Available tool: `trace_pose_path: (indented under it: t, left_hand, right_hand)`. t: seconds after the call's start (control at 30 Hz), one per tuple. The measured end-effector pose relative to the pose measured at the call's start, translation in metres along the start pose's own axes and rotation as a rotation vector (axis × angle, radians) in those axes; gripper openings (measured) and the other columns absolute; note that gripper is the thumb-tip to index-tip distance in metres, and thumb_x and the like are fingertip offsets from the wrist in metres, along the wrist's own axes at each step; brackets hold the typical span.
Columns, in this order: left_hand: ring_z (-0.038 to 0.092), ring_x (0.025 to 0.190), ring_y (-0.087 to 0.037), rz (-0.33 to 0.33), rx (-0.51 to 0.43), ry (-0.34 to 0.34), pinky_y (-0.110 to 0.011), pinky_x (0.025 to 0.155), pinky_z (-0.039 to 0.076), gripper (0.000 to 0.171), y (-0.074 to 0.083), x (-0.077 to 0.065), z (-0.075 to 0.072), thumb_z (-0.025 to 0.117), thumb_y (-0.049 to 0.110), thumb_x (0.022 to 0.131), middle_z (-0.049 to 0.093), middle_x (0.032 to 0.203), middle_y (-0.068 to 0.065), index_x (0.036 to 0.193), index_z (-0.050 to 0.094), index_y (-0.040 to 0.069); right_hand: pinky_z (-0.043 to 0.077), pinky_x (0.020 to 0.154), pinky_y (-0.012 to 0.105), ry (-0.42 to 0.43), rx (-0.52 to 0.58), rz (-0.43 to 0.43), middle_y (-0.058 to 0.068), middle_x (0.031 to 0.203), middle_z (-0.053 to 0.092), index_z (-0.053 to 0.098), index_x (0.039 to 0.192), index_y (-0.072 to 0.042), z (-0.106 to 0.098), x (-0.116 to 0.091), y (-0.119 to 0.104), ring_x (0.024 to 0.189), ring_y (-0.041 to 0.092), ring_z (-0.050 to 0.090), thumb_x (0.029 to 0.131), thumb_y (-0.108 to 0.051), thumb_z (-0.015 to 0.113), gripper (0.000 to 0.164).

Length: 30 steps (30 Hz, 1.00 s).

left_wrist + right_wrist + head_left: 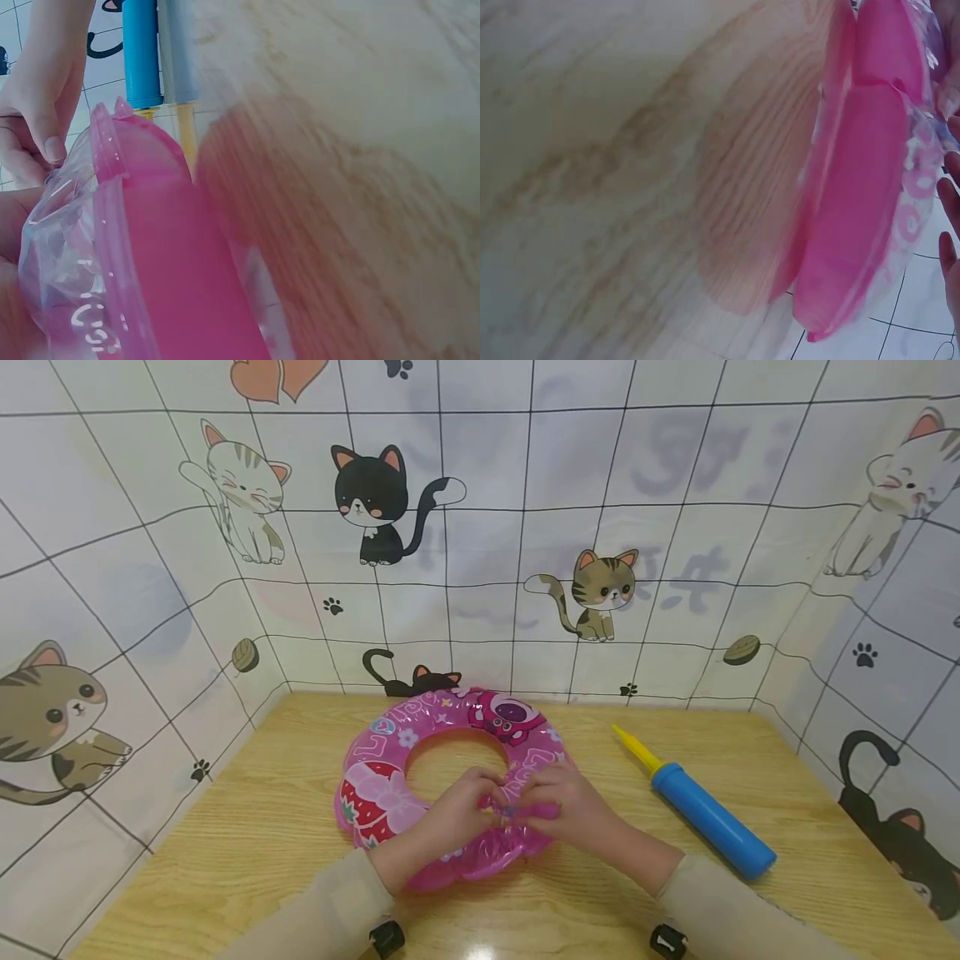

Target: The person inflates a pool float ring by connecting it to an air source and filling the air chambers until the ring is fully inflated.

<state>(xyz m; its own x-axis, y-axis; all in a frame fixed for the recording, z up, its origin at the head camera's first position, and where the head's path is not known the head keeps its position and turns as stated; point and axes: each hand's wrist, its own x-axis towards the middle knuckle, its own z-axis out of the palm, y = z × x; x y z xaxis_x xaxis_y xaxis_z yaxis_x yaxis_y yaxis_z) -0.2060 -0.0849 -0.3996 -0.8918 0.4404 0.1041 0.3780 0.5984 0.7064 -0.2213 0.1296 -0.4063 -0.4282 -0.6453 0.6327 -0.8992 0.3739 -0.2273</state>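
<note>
A pink inflatable swim ring with strawberry and bear prints lies on the wooden table, its skin partly wrinkled. On its near right part, my left hand pinches the clear upper film. My right hand meets it there from the other side, thumb and fingers curled in on the same small spot; what exactly lies between the fingertips is too small to tell. From the left wrist view, the right hand bends over the ring's transparent top, above its pink side wall. Fingertips show at the right wrist view's edge.
Right of the ring, a blue hand pump with a yellow nozzle lies slanted on the wooden table. White tiled-pattern sheets with cartoon cats stand behind and on both sides of the table.
</note>
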Motion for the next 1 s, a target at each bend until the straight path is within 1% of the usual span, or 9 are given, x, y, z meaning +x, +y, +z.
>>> trace_pose_path:
  t: [0.1, 0.2, 0.33, 0.47, 0.6, 0.7, 0.87, 1.0]
  left_hand:
    - [0.053, 0.118, -0.026, 0.002, -0.011, 0.009, -0.041, 0.102, 0.043, 0.008, 0.001, 0.001, -0.001, 0.077, 0.011, 0.084, 0.054, 0.124, -0.005, 0.087, 0.07, 0.014]
    - [0.053, 0.119, -0.027, -0.002, -0.017, 0.007, -0.043, 0.103, 0.042, 0.007, 0.002, 0.001, -0.002, 0.076, 0.013, 0.085, 0.054, 0.124, -0.005, 0.09, 0.071, 0.013]
    - [0.052, 0.12, -0.028, -0.009, -0.029, 0.008, -0.044, 0.104, 0.041, 0.006, 0.004, 0.002, -0.003, 0.075, 0.013, 0.086, 0.054, 0.125, -0.006, 0.091, 0.072, 0.012]
    - [0.052, 0.12, -0.029, -0.005, -0.067, 0.015, -0.045, 0.104, 0.041, 0.005, 0.006, 0.002, -0.004, 0.074, 0.011, 0.087, 0.054, 0.125, -0.007, 0.089, 0.071, 0.01]
    - [0.052, 0.119, -0.03, -0.008, -0.103, 0.041, -0.046, 0.103, 0.041, 0.004, 0.008, 0.004, -0.004, 0.073, 0.01, 0.087, 0.055, 0.122, -0.009, 0.09, 0.072, 0.007]
    - [0.052, 0.118, -0.031, -0.018, -0.119, 0.067, -0.047, 0.103, 0.041, 0.005, 0.01, 0.005, -0.004, 0.072, 0.008, 0.088, 0.056, 0.121, -0.011, 0.092, 0.073, 0.004]
    - [0.052, 0.119, -0.033, -0.036, -0.127, 0.094, -0.049, 0.104, 0.04, 0.006, 0.015, 0.004, -0.004, 0.071, 0.006, 0.088, 0.057, 0.12, -0.012, 0.092, 0.073, 0.002]
    - [0.052, 0.119, -0.032, -0.062, -0.13, 0.095, -0.048, 0.104, 0.039, 0.005, 0.016, 0.005, -0.004, 0.071, 0.007, 0.088, 0.058, 0.12, -0.01, 0.092, 0.073, 0.004]
  right_hand:
    - [0.052, 0.08, 0.036, 0.03, -0.019, -0.012, -0.008, 0.088, 0.067, 0.074, 0.088, -0.013, 0.002, 0.0, -0.002, 0.087, 0.014, 0.061, 0.067, -0.014, 0.09, 0.027]
    - [0.051, 0.08, 0.033, 0.049, -0.029, -0.009, -0.008, 0.088, 0.067, 0.07, 0.09, -0.013, 0.004, 0.001, -0.003, 0.088, 0.014, 0.061, 0.067, -0.015, 0.09, 0.031]
    - [0.05, 0.081, 0.033, 0.053, -0.033, 0.0, -0.008, 0.089, 0.065, 0.066, 0.092, -0.014, 0.005, 0.003, -0.005, 0.09, 0.014, 0.06, 0.067, -0.017, 0.091, 0.035]
    - [0.051, 0.082, 0.035, 0.051, -0.054, 0.014, -0.007, 0.09, 0.065, 0.064, 0.092, -0.014, 0.006, 0.004, -0.006, 0.092, 0.016, 0.06, 0.066, -0.018, 0.091, 0.038]
    - [0.053, 0.083, 0.034, 0.033, -0.075, 0.054, -0.006, 0.091, 0.064, 0.063, 0.095, -0.013, 0.005, 0.007, -0.007, 0.093, 0.016, 0.061, 0.068, -0.019, 0.09, 0.039]
    - [0.053, 0.083, 0.032, 0.035, -0.078, 0.074, -0.006, 0.092, 0.065, 0.062, 0.096, -0.013, 0.005, 0.008, -0.008, 0.094, 0.015, 0.061, 0.068, -0.016, 0.09, 0.039]
    - [0.054, 0.082, 0.033, 0.096, -0.094, 0.039, -0.003, 0.092, 0.066, 0.063, 0.091, -0.01, 0.007, 0.011, -0.006, 0.092, 0.017, 0.063, 0.064, -0.01, 0.09, 0.038]
    - [0.054, 0.079, 0.032, 0.139, -0.09, 0.001, -0.003, 0.087, 0.066, 0.063, 0.086, -0.01, 0.009, 0.012, -0.002, 0.089, 0.017, 0.063, 0.062, -0.008, 0.088, 0.035]
